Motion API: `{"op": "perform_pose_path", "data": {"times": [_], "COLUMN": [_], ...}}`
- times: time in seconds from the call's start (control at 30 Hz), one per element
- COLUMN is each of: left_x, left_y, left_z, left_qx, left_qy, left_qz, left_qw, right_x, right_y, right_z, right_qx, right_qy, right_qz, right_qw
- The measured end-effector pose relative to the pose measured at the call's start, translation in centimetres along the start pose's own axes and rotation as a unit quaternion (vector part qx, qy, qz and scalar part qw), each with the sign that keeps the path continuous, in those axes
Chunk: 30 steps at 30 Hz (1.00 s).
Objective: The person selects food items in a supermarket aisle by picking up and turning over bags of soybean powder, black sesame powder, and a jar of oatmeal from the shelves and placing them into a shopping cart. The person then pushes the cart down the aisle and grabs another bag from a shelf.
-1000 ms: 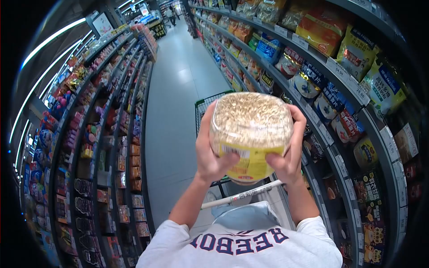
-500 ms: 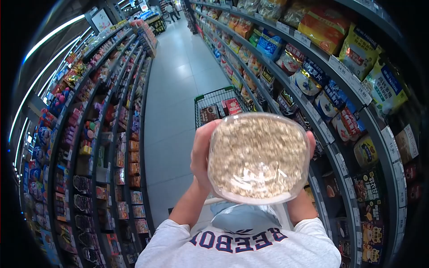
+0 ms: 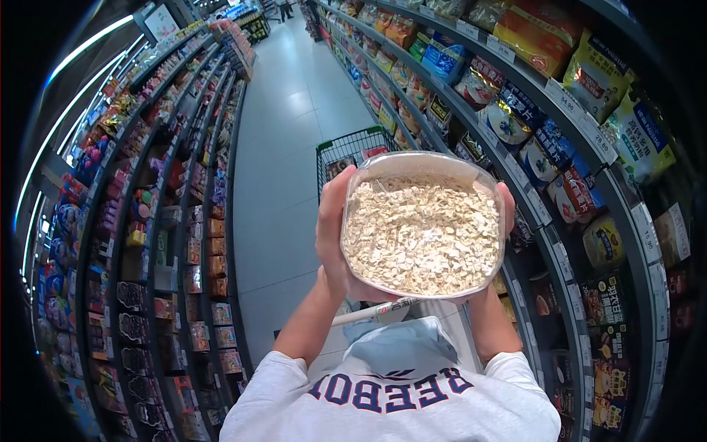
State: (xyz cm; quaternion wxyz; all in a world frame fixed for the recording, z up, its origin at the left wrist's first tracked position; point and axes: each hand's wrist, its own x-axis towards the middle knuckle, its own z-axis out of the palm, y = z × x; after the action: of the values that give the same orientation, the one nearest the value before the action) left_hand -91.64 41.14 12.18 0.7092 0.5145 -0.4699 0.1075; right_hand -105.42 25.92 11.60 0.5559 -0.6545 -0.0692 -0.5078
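Observation:
A large clear tub of rolled oats (image 3: pixel 423 236) is held up in front of my chest, its broad see-through side facing me. The pale flakes fill most of it, with a thinner gap along the upper edge. My left hand (image 3: pixel 336 228) grips the tub's left side, fingers wrapped behind it. On the opposite side my right hand (image 3: pixel 506 210) clasps the tub, mostly hidden behind it. Below and beyond the tub shows part of a cart's handle bar (image 3: pixel 368 315).
A green-rimmed shopping cart (image 3: pixel 324 166) with boxes inside stands ahead, partly hidden by the tub. Shelves of bagged cereals (image 3: pixel 508 121) run close on the right, packed snack shelves (image 3: pixel 147 221) on the left. The tiled aisle (image 3: pixel 276 147) stretches forward; a person (image 3: pixel 283 9) is far off.
The tub has moved slightly up and tilted, and the oats inside have settled toward its lower part. Both hands keep their hold. More of the cart handle shows.

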Motion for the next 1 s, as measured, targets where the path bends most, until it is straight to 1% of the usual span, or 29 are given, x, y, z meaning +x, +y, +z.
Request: {"op": "perform_pose_path", "data": {"times": [0.03,0.1,0.2,0.3,0.33,0.4,0.43,0.47,0.53,0.57,0.6,0.63,0.67,0.7,0.8,0.87,0.93,0.97,1.0], "left_x": [0.4,1.6,0.7,0.5,0.9,1.4,1.5,1.2,-0.2,0.1,0.5,1.0,1.2,1.4,0.3,-0.1,-0.7,-0.5,0.0], "left_y": [-0.3,0.6,0.1,-0.2,0.2,0.6,0.7,0.2,-1.8,-1.6,-1.2,-0.6,-0.4,-0.3,-2.0,-2.3,-2.9,-2.6,-2.0], "left_z": [-0.2,0.7,0.2,-0.1,0.1,0.3,0.2,-0.1,-1.0,-0.9,-0.7,-0.2,0.0,0.1,-0.3,-0.6,-1.0,-0.9,-0.7], "left_qx": [0.014,-0.027,-0.014,-0.024,-0.024,-0.017,-0.01,0.004,0.038,0.035,0.032,0.006,0.003,0.0,0.043,0.041,0.017,0.005,-0.006], "left_qy": [-0.033,-0.03,-0.023,-0.016,-0.023,-0.035,-0.039,-0.03,-0.002,-0.002,-0.002,-0.023,-0.024,-0.026,0.011,0.013,0.018,0.01,0.001], "left_qz": [0.067,0.079,0.071,0.071,0.084,0.105,0.113,0.106,0.076,0.08,0.084,0.115,0.127,0.14,0.122,0.103,0.075,0.078,0.08], "left_qw": [0.997,0.996,0.997,0.997,0.996,0.994,0.993,0.994,0.996,0.996,0.996,0.993,0.992,0.99,0.991,0.994,0.997,0.997,0.997], "right_x": [-0.2,-0.5,-0.8,-0.6,-0.5,-0.6,-0.6,-1.0,-1.0,-0.7,-0.6,-0.4,-0.3,-0.4,-0.8,-0.8,-1.1,-1.5,-1.7], "right_y": [0.3,0.7,0.8,0.3,0.6,0.7,0.8,1.7,2.2,2.0,1.7,1.4,0.9,0.9,1.3,1.3,1.6,2.3,2.8], "right_z": [0.2,-0.2,-0.4,0.0,-0.1,0.8,1.3,2.8,2.8,1.3,0.9,0.5,0.5,0.5,0.3,0.3,0.3,0.2,0.1], "right_qx": [-0.12,-0.125,-0.146,-0.131,-0.104,0.036,0.107,0.295,0.322,0.162,0.067,-0.029,-0.054,-0.064,-0.069,-0.071,0.005,0.083,0.111], "right_qy": [0.012,0.003,0.001,-0.005,-0.01,0.059,0.095,0.193,0.196,0.103,0.055,0.009,0.011,0.014,0.021,0.023,0.046,0.069,0.079], "right_qz": [-0.095,-0.091,-0.085,-0.088,-0.086,-0.068,-0.066,-0.042,-0.055,-0.092,-0.099,-0.114,-0.102,-0.094,-0.083,-0.081,-0.051,-0.022,-0.012], "right_qw": [0.988,0.988,0.986,0.987,0.991,0.995,0.988,0.935,0.925,0.977,0.991,0.993,0.993,0.993,0.994,0.994,0.998,0.994,0.991]}}
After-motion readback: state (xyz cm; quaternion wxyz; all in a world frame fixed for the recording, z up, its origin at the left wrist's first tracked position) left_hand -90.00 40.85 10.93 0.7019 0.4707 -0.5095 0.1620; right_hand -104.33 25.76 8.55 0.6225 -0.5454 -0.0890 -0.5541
